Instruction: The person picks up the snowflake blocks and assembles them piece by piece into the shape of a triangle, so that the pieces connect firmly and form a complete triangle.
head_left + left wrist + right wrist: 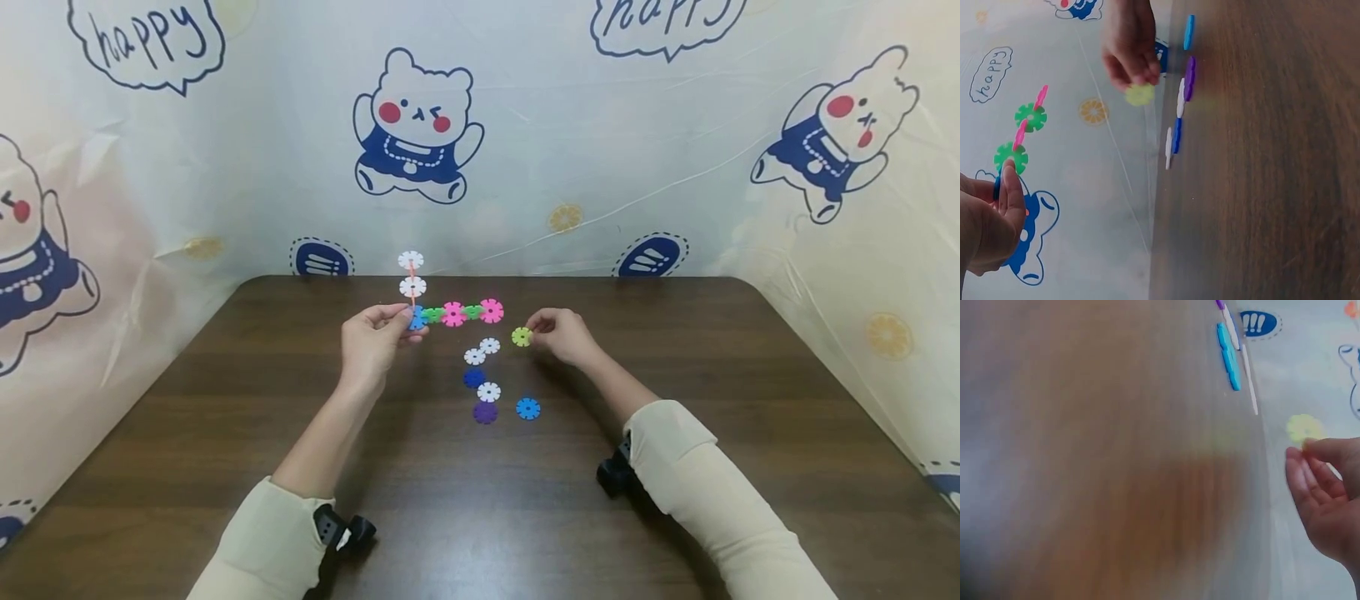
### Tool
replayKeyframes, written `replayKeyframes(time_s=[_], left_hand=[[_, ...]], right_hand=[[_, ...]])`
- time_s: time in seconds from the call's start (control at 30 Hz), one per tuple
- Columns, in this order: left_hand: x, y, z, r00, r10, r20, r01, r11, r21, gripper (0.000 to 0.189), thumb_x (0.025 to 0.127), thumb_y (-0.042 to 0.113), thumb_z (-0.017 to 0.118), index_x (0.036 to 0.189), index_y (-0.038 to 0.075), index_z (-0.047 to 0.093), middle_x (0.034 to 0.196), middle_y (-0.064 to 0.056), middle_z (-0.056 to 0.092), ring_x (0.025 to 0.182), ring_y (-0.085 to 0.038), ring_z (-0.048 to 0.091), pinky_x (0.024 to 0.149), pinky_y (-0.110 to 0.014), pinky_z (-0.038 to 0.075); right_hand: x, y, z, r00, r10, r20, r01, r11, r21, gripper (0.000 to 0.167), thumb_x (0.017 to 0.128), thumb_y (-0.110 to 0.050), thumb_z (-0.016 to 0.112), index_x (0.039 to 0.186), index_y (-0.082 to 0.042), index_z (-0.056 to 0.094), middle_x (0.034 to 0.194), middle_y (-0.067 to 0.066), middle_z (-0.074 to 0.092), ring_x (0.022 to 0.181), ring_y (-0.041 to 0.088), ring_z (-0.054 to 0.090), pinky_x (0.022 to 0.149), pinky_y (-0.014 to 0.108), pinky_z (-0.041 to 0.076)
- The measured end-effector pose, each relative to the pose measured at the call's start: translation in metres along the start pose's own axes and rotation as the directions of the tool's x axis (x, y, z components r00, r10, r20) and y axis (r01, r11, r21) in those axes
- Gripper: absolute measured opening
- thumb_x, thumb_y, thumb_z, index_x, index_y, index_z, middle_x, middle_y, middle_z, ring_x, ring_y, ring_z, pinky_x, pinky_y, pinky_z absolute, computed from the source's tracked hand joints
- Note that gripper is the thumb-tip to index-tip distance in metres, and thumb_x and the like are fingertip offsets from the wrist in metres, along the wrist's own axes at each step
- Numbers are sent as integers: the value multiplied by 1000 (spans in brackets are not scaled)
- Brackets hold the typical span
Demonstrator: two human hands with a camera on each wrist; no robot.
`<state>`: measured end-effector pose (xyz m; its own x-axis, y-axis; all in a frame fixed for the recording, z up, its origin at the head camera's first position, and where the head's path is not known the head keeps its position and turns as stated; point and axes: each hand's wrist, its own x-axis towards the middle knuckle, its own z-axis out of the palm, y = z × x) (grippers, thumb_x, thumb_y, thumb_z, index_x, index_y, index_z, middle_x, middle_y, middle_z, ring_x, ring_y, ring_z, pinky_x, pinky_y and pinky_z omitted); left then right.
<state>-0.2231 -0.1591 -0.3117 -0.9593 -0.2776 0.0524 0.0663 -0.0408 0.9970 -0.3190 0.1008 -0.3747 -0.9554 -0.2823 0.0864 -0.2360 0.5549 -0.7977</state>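
Note:
My left hand (367, 348) pinches the blue snowflake disc (417, 319) at the corner of a joined chain. From that disc, green discs (433, 315) and pink discs (453, 314) alternate rightward, ending in pink. Two white discs (412, 287) with thin orange pieces seen edge-on rise above it. To the right of the chain, apart from it, my right hand (567, 337) holds a yellow-green snowflake disc (521, 337) between thumb and fingers. The left wrist view shows the green disc (1011, 159) nearest the left fingers; the yellow-green disc (1304, 427) is blurred in the right wrist view.
Loose snowflake discs lie on the brown table (420, 500) between the forearms: several white (475, 357), one dark blue (474, 378), one purple (485, 413) and, off to the right, one light blue (528, 408). A printed cloth (525, 142) hangs behind the table's far edge.

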Motion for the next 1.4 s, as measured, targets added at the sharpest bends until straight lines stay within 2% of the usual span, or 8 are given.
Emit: replayKeyframes(time_s=[0.17, 0.37, 0.6, 0.8, 0.97, 1.2, 1.3, 1.4], left_hand=[[0, -3, 2, 1000, 6, 26, -6, 1000, -7, 23, 89, 6, 60, 108, -9, 60, 85, -9, 67, 68, -15, 68, 70, -27, 54], [-2, -5, 6, 998, -28, 64, 27, 999, 21, 22, 90, 5, 59, 108, -8, 60, 86, -9, 67, 68, -14, 67, 69, -25, 54], [-7, -5, 8, 994, -53, 96, 51, 998, 30, 23, 91, 6, 59, 109, -7, 59, 87, -10, 67, 69, -15, 68, 73, -29, 54], [-8, -6, 9, 991, -64, 119, 63, 998, 12, 23, 91, 6, 58, 109, -8, 59, 86, -10, 67, 69, -15, 68, 70, -27, 54], [-8, -9, 11, 990, -66, 128, 69, 997, -18, 22, 90, 3, 58, 108, -10, 58, 82, -8, 67, 67, -16, 68, 69, -27, 55], [-9, -9, 11, 991, -59, 123, 62, 998, -23, 22, 89, 3, 59, 107, -11, 58, 79, -8, 67, 66, -17, 68, 68, -27, 55], [-10, -9, 12, 991, -53, 121, 55, 998, -9, 21, 89, 3, 60, 105, -10, 59, 80, -9, 67, 65, -15, 67, 67, -26, 55], [-11, -9, 13, 992, -52, 114, 51, 999, 7, 20, 89, 2, 59, 105, -10, 59, 80, -9, 67, 64, -14, 67, 68, -26, 55]], right_hand=[[-19, -9, -9, 990, -68, -121, 83, 988, 129, 12, 83, -1, 67, 94, 1, 65, 87, 12, 64, 79, 22, 60, 70, 31, 53], [-47, -22, -13, 968, -128, -215, 184, 946, 265, 15, 82, 0, 68, 97, 4, 64, 91, 16, 64, 80, 21, 63, 73, 30, 54], [-64, -29, -11, 946, -164, -280, 243, 930, 276, 17, 84, -5, 68, 98, 3, 64, 94, 15, 64, 79, 17, 62, 71, 22, 53], [-71, -36, -12, 940, -179, -290, 267, 916, 301, 15, 83, 2, 65, 98, 7, 62, 94, 19, 63, 78, 18, 62, 70, 21, 53], [-83, -55, -14, 930, -214, -300, 300, 913, 278, 13, 83, 8, 63, 94, 11, 61, 89, 22, 62, 76, 20, 60, 66, 18, 51], [-90, -65, -14, 895, -274, -353, 361, 908, 212, 9, 80, 7, 66, 88, 11, 64, 82, 21, 64, 68, 13, 57, 64, 16, 50], [-89, -66, -15, 878, -293, -379, 388, 899, 203, 9, 79, 6, 68, 86, 11, 65, 82, 21, 65, 66, 16, 57, 62, 16, 50], [-89, -67, -16, 877, -296, -379, 390, 898, 202, 9, 79, 6, 68, 86, 10, 66, 82, 21, 65, 67, 25, 58, 61, 16, 50]])
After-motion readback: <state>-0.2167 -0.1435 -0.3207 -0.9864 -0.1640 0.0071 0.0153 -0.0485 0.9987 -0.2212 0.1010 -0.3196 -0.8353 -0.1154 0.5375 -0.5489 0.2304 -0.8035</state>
